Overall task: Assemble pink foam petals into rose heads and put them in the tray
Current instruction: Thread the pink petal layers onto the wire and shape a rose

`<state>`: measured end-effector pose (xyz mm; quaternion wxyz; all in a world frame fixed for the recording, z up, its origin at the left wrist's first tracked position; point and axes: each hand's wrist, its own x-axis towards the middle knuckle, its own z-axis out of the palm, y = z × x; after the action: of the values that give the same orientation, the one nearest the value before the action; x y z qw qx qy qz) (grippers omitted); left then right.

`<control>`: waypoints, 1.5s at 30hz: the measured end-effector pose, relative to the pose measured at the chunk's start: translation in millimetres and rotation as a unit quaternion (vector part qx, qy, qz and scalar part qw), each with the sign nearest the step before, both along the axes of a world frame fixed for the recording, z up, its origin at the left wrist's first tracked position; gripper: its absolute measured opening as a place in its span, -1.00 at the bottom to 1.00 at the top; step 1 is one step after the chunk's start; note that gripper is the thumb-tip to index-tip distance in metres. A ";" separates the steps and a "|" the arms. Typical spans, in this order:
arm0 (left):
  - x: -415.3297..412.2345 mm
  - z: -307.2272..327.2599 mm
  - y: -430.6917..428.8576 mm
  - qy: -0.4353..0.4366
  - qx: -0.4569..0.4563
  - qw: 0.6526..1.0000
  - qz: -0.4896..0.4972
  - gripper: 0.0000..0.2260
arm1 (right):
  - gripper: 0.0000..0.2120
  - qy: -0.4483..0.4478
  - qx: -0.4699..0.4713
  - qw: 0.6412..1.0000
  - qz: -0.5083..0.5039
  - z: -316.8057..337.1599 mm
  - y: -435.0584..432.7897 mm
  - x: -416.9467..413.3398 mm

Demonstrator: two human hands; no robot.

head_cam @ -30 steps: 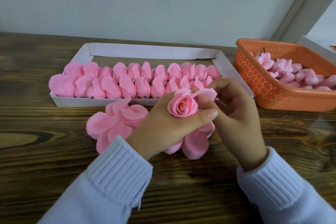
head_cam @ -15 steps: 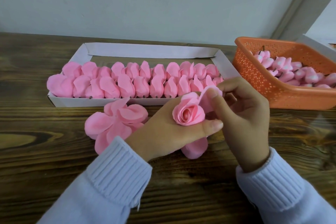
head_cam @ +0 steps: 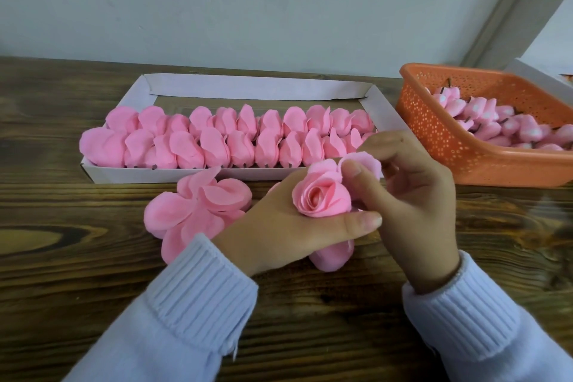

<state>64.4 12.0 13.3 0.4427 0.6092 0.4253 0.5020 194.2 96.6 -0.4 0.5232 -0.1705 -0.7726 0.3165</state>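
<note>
Since the preceding frames the right hand has closed in on the left hand, raising the pale-pink foam outer petal from a sideways splay to stand against the upper right flank of the half-wrapped pink foam rose head. Left fingers curl round the rose head from beneath, the thumb stretched across its front. Right thumb and forefinger pinch the outer petal's rim, the other fingers loosely bent behind. Both hands work above the dark wooden table, just in front of the shallow white cardboard tray, whose near rows hold finished heads. One further petal hangs below the left palm. A pile of flat pink foam petals lies beside the left wrist, and an orange perforated plastic basket of buds stands to the right. Good practice, as judged here, is to seat the petal base low, overlap the neighbouring edge and press lightly, so the foam does not crease.
</note>
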 end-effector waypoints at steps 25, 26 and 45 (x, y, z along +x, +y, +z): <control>1.0 -7.4 2.8 -0.125 0.022 0.990 0.062 -0.94 | -0.71 0.037 -0.179 0.970 0.158 2.9 -5.0 -2.9; 0.8 -9.1 4.6 -0.156 0.024 0.984 0.088 -0.91 | -0.69 0.039 -0.208 0.962 0.170 2.7 -5.4 -3.5; 3.9 -13.9 7.7 -0.110 0.032 0.960 0.254 -0.90 | -0.95 -0.019 -0.061 0.998 -0.016 0.6 -12.4 -4.2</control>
<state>68.3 19.7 -0.6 0.3251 0.4362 0.4982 0.6751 190.0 84.1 0.2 0.5019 -0.2201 -0.7589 0.3516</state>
